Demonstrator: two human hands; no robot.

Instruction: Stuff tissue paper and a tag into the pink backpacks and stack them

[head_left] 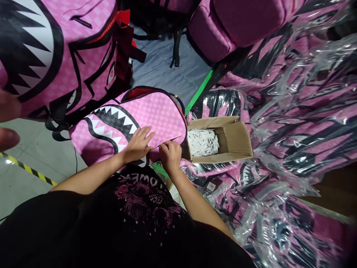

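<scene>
A pink checkered backpack point(164, 108) with a black-and-white shark-tooth print lies in front of me, its top opening unzipped on a red lining. My left hand point(138, 144) rests flat on its front, fingers spread. On the side nearest me, my right hand point(170, 154) is closed, fingertips pinched at the slit of the front pocket. Whether a zipper pull is between those fingertips is hidden. To the right of this hand stands an open cardboard box point(237, 139) holding many small white packets point(203, 142).
Another pink shark-print backpack point(92, 59) looms at the upper left, with a co-worker's blurred fingers point(8, 119) beside it. More pink bags point(251, 26) stand at the back. Plastic-wrapped backpacks point(304, 130) are piled on the right. Yellow-black tape point(28, 169) marks the floor.
</scene>
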